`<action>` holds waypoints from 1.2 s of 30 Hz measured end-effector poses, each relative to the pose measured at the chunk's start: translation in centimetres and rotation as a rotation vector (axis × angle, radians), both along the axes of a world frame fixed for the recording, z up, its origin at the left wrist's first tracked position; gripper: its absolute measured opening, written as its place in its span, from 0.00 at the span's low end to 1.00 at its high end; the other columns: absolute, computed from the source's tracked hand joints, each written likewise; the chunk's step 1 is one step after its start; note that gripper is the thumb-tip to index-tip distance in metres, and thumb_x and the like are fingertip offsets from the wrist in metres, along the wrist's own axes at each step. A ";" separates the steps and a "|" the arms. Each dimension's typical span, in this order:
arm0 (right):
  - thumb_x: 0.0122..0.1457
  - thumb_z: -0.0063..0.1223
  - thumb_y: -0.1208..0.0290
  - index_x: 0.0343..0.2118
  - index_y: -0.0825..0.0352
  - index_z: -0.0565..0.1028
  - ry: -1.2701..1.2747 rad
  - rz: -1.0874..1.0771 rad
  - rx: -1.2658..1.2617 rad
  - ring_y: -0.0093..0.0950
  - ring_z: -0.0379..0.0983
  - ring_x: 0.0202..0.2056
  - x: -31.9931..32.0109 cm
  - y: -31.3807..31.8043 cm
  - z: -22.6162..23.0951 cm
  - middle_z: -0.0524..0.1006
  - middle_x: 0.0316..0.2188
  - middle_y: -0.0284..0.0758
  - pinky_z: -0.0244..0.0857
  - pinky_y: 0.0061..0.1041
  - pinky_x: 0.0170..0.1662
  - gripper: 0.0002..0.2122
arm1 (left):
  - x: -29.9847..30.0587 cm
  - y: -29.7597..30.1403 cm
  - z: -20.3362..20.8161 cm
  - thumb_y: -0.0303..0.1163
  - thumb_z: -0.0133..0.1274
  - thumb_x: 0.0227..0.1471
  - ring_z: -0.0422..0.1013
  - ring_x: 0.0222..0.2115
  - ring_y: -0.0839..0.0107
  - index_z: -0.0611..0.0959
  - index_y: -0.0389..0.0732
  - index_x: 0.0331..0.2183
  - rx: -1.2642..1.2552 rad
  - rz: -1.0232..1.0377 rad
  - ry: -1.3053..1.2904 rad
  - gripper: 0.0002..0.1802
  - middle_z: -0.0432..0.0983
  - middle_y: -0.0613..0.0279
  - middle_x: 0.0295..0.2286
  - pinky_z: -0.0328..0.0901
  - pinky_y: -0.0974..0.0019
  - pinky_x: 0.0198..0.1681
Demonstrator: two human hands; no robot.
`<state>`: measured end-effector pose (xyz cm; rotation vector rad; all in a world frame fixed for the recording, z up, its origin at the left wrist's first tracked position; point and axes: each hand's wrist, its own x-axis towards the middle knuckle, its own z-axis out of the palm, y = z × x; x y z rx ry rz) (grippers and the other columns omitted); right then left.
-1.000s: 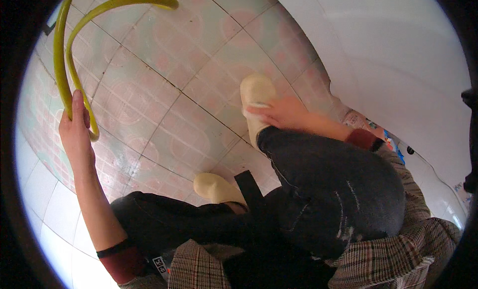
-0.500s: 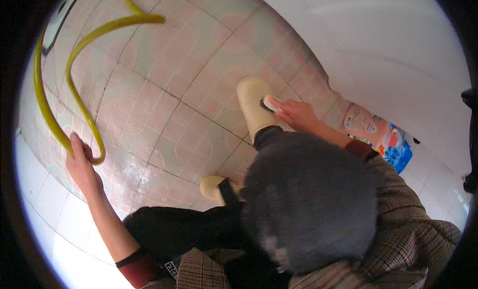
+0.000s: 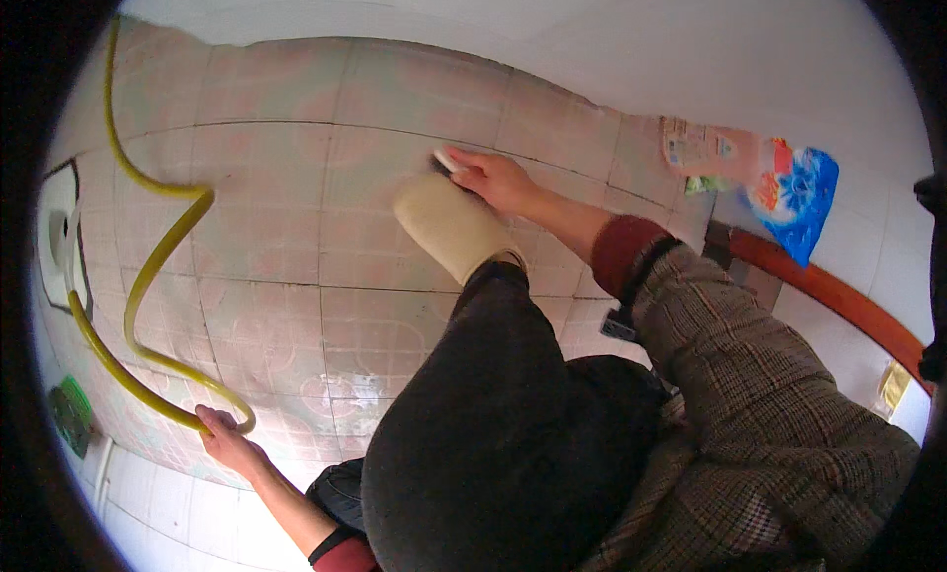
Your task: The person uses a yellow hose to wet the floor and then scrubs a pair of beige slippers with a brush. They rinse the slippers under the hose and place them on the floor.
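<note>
My left hand (image 3: 229, 442) is closed around a yellow hose (image 3: 170, 242) at the lower left. The hose bends back in a loop by my fingers and runs up toward the far left. In my right hand (image 3: 496, 184) is a small brush (image 3: 446, 161) with a white back and dark bristles. It is held low, close to the toe of a cream slipper (image 3: 456, 227) on my foot. Whether the bristles touch the slipper or the floor, I cannot tell.
Pink and pale green tiles (image 3: 261, 227) cover the floor. A white wall or panel (image 3: 473, 15) bounds the far side. Blue (image 3: 811, 202) and pink (image 3: 715, 153) packages lie at the right, near a reddish-brown strip (image 3: 819, 276). A green object (image 3: 71, 411) lies at far left.
The view has turned. My right hand with the brush has shifted from the slipper's side to beyond its toe. My left hand keeps its hold on the hose.
</note>
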<state>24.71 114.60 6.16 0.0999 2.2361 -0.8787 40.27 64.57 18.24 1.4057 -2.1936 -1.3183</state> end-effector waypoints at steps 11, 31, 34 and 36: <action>0.61 0.49 0.63 0.61 0.53 0.62 -0.078 -0.159 -0.276 0.20 0.67 0.30 2.9 1.4 -3.7 0.75 0.30 0.29 0.63 0.24 0.36 0.24 | -0.9 0.8 0.4 0.41 0.48 0.59 0.54 0.21 0.78 0.68 0.41 0.22 -0.010 0.048 -0.072 0.19 0.58 0.70 0.18 0.52 0.72 0.26; 0.56 0.48 0.57 0.57 0.47 0.66 -0.175 1.183 0.224 0.38 0.73 0.42 -14.1 -9.4 7.0 0.76 0.43 0.38 0.65 0.37 0.44 0.24 | 0.4 -1.0 0.9 0.40 0.49 0.58 0.55 0.20 0.79 0.73 0.34 0.25 -0.136 -0.264 -0.219 0.18 0.61 0.71 0.17 0.52 0.72 0.22; 0.56 0.49 0.56 0.57 0.50 0.66 -0.261 1.370 0.334 0.39 0.72 0.44 -16.1 -12.1 7.7 0.75 0.44 0.40 0.64 0.37 0.46 0.24 | -0.3 0.0 1.5 0.42 0.51 0.57 0.59 0.18 0.73 0.76 0.34 0.28 -0.124 -0.414 -0.363 0.19 0.64 0.61 0.16 0.56 0.66 0.23; 0.55 0.50 0.56 0.57 0.50 0.67 -0.277 1.497 0.326 0.38 0.71 0.46 -16.0 -13.1 5.7 0.75 0.47 0.37 0.63 0.36 0.47 0.24 | -0.5 0.9 1.3 0.45 0.52 0.55 0.62 0.18 0.66 0.75 0.33 0.27 -0.099 -0.499 -0.433 0.21 0.66 0.55 0.15 0.58 0.62 0.23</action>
